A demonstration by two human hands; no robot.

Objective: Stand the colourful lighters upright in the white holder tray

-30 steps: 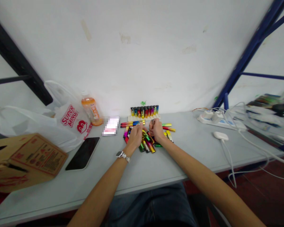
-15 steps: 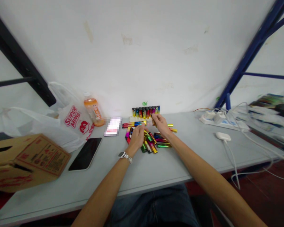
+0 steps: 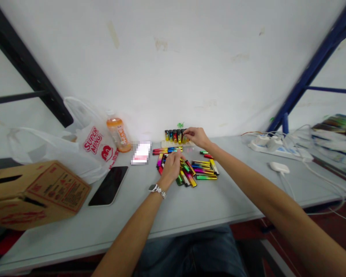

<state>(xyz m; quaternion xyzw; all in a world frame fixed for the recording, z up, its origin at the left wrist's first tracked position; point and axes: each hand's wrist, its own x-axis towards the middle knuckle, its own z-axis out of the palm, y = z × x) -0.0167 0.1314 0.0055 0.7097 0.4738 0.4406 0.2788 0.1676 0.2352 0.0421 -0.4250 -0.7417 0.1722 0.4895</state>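
Note:
A heap of shiny multicoloured lighters (image 3: 200,171) lies on the grey table (image 3: 190,204). Behind it, by the wall, a row of upright lighters (image 3: 174,136) stands in a white tray. My right hand (image 3: 196,137) is stretched to the right end of that row, its fingers pinched on a lighter there. Over the left part of the heap rests my left hand (image 3: 171,168), a watch on its wrist, fingers curled onto the lighters; what they grip is hidden.
A black phone (image 3: 108,185) and a cardboard box (image 3: 34,194) lie at the left. Behind them are a white plastic bag (image 3: 95,144) and an orange drink bottle (image 3: 118,134). A power strip (image 3: 276,148) and white cables (image 3: 288,181) sit at the right.
My right hand rose from the heap and reached back to the upright row with a lighter. My left hand stayed on the heap.

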